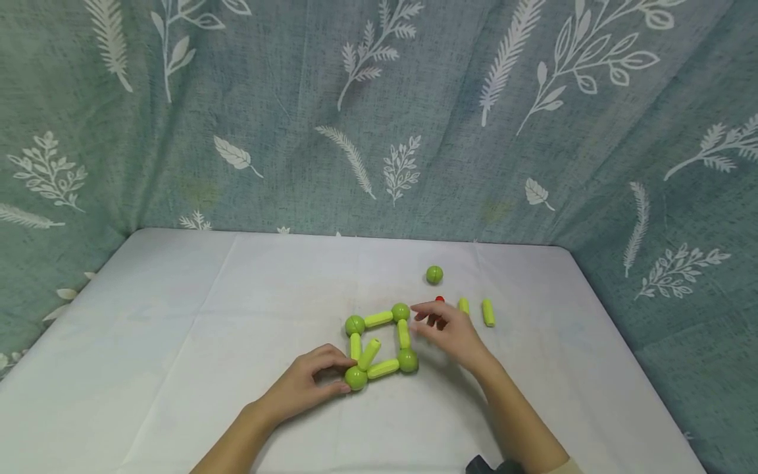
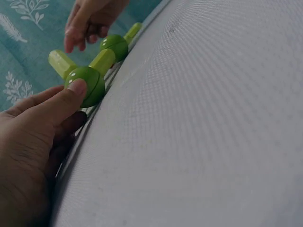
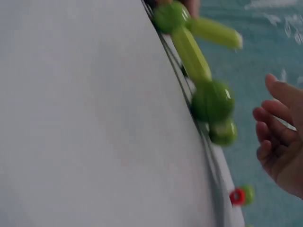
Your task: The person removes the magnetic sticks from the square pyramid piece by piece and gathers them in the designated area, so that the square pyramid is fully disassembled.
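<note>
Green balls and yellow-green rods form a four-sided frame on the table, with a ball at each corner. My left hand (image 1: 308, 385) pinches the near-left ball (image 1: 356, 378) between thumb and fingers. From that ball an extra rod (image 1: 370, 354) sticks up at a slant, its top end free, as the left wrist view also shows. My right hand (image 1: 453, 332) hovers just right of the far-right ball (image 1: 401, 312) and the right-side rod (image 1: 404, 334). Its fingers are loosely bent, and nothing shows between them in the right wrist view. The near-right ball (image 1: 408, 360) sits below it.
Beyond my right hand lie a loose green ball (image 1: 435, 274), a small red piece (image 1: 439, 299) and two loose rods, one (image 1: 488, 313) fully visible. A dark object (image 1: 493, 466) shows at the bottom edge. Behind the white-covered table (image 1: 266, 289) hangs a leaf-patterned curtain (image 1: 284, 145).
</note>
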A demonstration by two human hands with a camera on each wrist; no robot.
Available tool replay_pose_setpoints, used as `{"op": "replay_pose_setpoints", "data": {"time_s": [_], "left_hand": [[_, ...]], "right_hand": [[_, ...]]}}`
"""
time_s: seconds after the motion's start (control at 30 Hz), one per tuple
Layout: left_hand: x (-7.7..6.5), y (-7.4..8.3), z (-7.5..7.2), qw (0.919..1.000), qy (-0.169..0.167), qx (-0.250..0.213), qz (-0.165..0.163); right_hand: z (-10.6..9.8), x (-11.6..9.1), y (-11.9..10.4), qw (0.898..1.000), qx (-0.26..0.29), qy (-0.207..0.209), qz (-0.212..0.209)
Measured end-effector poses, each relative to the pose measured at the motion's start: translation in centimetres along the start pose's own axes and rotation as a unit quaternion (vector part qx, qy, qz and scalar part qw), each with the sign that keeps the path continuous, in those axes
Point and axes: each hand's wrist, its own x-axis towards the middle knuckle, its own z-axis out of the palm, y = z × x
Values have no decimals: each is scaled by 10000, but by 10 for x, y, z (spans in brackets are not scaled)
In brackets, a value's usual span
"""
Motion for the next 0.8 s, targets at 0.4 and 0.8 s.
{"op": "replay_pose_setpoints", "data": {"time_s": [0.4,0.8], "left_hand": [[2,-7,4,9849,-453,1594,-494],[3,-1,4,9693,-568,2347,-472]], "right_hand": [[44,-13,-15,9916,669,-703,-855],[53,-17,-22,9666,1229,-1397,-1760]]}}
